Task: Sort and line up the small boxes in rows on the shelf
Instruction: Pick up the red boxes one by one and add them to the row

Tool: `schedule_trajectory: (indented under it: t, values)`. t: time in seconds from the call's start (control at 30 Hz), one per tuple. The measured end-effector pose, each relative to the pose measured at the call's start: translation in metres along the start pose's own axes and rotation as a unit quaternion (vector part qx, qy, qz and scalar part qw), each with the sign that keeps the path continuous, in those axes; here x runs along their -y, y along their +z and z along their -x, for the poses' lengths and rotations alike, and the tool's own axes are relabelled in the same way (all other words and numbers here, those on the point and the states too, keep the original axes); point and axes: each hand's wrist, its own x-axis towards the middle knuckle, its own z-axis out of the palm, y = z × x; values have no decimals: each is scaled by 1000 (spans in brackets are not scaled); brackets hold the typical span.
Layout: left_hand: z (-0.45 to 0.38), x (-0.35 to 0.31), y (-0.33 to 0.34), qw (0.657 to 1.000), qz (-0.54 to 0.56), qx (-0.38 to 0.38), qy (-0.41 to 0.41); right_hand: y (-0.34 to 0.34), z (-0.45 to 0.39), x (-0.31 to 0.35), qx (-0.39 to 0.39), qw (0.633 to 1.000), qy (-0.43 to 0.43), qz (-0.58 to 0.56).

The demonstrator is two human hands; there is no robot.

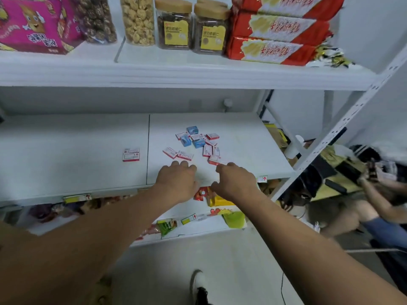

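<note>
Several small red-and-white boxes (208, 150) and three blue boxes (193, 130) lie in a loose heap on the white middle shelf (253, 155). Two red-and-white boxes (131, 154) sit side by side apart from the heap, to its left. My left hand (178, 180) hovers palm down over the shelf's front edge, fingers loosely curled, holding nothing. My right hand (234, 180) is beside it, fingers bent down near the closest red-and-white box (214, 160); whether they touch it is not visible.
The upper shelf (176, 73) carries a pink snack bag (33, 23), jars (174, 23) and red biscuit packs (275, 29). Snack packets (220, 200) fill the lower shelf. A slanted metal upright (343, 126) stands at the right. A person (374, 188) sits beyond it.
</note>
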Motion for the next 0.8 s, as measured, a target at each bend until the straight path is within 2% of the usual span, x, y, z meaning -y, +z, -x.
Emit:
schedule_trajectory:
  t: [0.3, 0.8]
  values:
    - [7, -50, -25, 1000, -8, 4, 10, -19, 33, -46, -5, 1000, 1, -21]
    - [4, -128, -18, 996, -3, 31, -82, -22, 34, -146, 27, 997, -75, -10]
